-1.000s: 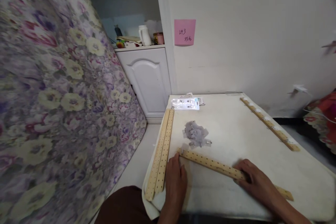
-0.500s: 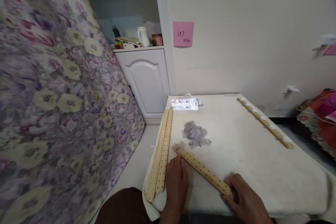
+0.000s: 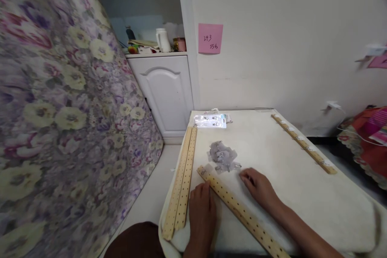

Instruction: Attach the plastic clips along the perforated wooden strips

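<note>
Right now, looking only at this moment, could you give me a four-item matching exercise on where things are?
1. left hand
2. pink note
3. right hand
4. white jug

A. on top of the white cupboard
B. near the greyish plastic pile, off the wood
C. touching the holed strip
D. on the wall

Pairs: 1-C, 2-D, 3-B, 4-A

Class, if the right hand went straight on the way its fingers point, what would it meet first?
The right hand would probably meet the pile of small greyish pieces first, though depth is hard to judge.
</note>
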A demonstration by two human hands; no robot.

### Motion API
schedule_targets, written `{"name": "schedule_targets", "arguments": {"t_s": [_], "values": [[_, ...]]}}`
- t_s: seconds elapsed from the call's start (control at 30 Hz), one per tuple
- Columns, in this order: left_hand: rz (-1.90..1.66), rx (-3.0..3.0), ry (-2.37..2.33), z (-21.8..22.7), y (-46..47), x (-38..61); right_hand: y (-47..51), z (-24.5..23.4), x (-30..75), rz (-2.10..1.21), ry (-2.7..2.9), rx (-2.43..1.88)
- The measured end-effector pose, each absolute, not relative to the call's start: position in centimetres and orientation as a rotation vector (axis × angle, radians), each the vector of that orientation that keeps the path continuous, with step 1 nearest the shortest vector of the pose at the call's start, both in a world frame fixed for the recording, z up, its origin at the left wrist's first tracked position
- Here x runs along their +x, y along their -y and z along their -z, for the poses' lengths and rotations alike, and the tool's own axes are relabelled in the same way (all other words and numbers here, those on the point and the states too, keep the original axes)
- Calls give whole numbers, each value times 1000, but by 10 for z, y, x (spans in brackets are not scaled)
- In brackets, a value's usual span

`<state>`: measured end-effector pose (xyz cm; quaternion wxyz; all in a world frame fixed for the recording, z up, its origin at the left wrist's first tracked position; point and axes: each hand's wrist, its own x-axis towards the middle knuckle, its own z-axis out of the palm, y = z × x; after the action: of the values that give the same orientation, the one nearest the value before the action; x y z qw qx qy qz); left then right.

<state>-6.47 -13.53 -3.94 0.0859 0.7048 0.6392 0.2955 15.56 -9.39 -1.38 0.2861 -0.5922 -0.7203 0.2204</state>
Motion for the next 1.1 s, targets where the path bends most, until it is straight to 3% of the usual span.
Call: {"name": "schedule_targets", "arguments": {"t_s": [0.17, 0.33, 0.53, 0.97, 1.1], "values": [[-926, 2102, -1918, 42, 133, -66, 38, 13, 134, -352, 1857, -1678], [-908, 2102, -1933, 44, 130, -65, 22, 22, 123, -363, 1836, -1689], [-909, 2113, -1931, 45, 130, -65, 17, 31, 132, -597, 1675, -1572], [-905, 2154, -1921, 47, 137, -65, 53, 19, 114, -1506, 1097, -1102], [-970, 2174, -1928, 54, 141, -67, 60, 30, 94, -1610, 1102, -1110]]}}
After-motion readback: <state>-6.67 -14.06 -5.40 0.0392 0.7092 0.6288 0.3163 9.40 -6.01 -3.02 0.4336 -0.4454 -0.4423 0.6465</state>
